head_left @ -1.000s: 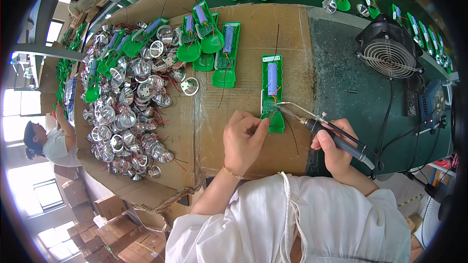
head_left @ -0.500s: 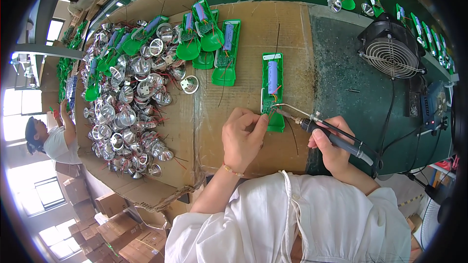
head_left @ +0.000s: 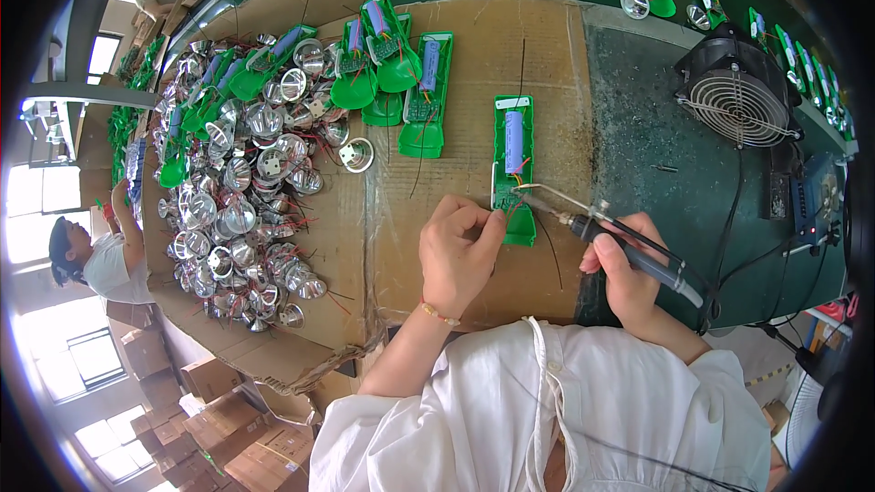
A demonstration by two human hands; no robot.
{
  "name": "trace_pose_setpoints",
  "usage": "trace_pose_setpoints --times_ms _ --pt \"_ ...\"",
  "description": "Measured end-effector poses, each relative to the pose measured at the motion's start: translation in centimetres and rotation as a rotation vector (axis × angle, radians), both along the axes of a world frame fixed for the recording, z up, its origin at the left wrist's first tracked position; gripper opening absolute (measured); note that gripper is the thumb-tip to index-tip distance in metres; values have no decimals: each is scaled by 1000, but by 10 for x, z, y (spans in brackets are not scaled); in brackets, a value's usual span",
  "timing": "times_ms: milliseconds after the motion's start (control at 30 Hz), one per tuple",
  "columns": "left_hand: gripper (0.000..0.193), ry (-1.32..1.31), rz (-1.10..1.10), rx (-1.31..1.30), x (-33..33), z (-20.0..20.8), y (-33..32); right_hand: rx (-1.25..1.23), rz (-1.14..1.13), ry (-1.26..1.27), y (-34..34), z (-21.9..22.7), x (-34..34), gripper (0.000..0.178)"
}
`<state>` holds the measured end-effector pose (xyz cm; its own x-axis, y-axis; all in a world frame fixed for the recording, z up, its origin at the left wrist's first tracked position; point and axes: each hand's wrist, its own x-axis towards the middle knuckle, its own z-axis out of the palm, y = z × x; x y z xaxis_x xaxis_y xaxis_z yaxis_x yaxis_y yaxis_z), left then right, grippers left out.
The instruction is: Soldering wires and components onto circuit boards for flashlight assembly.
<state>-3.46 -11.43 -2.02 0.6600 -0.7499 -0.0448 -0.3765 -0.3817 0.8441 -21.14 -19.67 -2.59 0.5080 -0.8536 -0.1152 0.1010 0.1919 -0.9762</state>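
Green flashlight housing (head_left: 519,229), centre frame: probably light and stiff; thin wires (head_left: 522,169) look fragile. Best held by its side walls, off the circuit board (head_left: 506,191). Left hand (head_left: 458,253) pinched narrow at lower edge, contents unclear; right hand (head_left: 629,281) grips soldering iron (head_left: 584,229).

Daylight glares through the windows (head_left: 77,351) on the left, their panes almost white, with pale wall (head_left: 32,302) between them. Grey beams (head_left: 87,98) cross the upper left. Cardboard boxes (head_left: 219,428) are stacked at the lower left, near the windows. A dark green bench (head_left: 638,264) spans the top and right. Beyond its lower right edge lie pale floor (head_left: 743,351), a yellow-and-black striped line (head_left: 768,375) and a white fan (head_left: 804,415), partly cut off.
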Motion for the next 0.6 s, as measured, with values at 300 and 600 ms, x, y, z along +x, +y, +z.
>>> trace_pose_setpoints --times_ms 300,600 --pt "14 0 -6 13 2 1 0 -129 -8 9 -6 -2 -11 18" --pt "10 54 70 -44 12 9 -8 -189 -156 43 -26 -18 -43 17"
